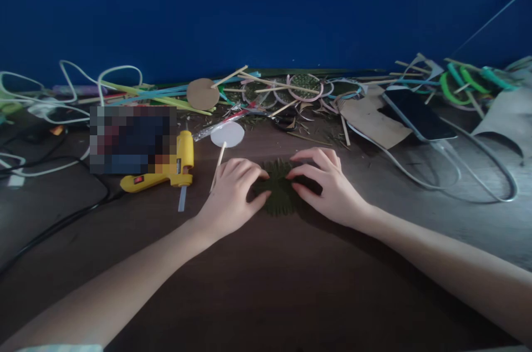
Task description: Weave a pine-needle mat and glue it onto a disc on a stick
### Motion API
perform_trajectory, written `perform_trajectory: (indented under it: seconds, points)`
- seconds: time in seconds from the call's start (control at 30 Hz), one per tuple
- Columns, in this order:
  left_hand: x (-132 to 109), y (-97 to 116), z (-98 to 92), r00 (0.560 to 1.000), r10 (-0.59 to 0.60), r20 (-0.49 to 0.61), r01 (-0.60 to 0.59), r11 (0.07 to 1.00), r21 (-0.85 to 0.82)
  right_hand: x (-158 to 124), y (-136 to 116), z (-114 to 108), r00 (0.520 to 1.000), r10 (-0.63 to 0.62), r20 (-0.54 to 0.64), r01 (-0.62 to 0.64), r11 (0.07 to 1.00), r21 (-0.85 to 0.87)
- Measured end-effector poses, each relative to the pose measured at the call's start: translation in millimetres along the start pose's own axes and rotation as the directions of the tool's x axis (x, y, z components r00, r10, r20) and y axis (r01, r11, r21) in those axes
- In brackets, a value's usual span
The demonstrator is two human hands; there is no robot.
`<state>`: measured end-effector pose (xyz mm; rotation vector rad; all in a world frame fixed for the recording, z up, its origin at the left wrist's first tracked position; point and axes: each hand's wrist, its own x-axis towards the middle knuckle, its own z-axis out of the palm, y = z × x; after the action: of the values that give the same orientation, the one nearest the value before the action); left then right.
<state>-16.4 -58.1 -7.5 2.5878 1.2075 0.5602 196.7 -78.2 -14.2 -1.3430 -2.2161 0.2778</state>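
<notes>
A dark green woven leaf piece (279, 195) lies flat on the brown table (266, 285). My left hand (230, 192) rests on its left side, fingers curled down and pressing on the weave. My right hand (322, 184) covers its right side, fingers bent and pinching at the green strips near the middle. Both hands touch the piece at once. A white paper disc on a wooden stick (226, 136) lies just behind my left hand.
A yellow glue gun (168, 172) lies left of my hands. Behind are a cardboard disc (202, 93), sticks, round woven hoops (305, 86) and coloured strips. A phone (418, 113) with a white cable lies at the right on cardboard. Cables run along the left.
</notes>
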Motion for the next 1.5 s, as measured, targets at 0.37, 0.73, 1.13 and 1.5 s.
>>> perform_trajectory:
  seconds: [0.37, 0.73, 1.13, 1.5]
  points:
    - [-0.4, 0.4, -1.6, 1.000, 0.014, -0.010, -0.014, 1.000, 0.001, -0.1, 0.7, 3.0, 0.994, -0.035, -0.104, 0.026, 0.996, -0.088]
    - [0.3, 1.4, -0.9, 0.997, 0.072, 0.014, -0.072, 0.997, 0.008, -0.4, -2.4, 0.7, 0.989, -0.147, -0.007, 0.147, 0.988, -0.051]
    - [-0.8, -1.1, 3.4, 0.995, 0.088, -0.037, -0.085, 0.994, 0.067, -0.9, -3.0, 1.2, 0.986, -0.152, 0.066, 0.156, 0.985, -0.071]
    - [-0.7, 0.2, 2.8, 0.998, 0.058, -0.016, -0.057, 0.996, 0.065, 0.7, -3.8, 2.0, 0.987, -0.132, 0.087, 0.138, 0.988, -0.065]
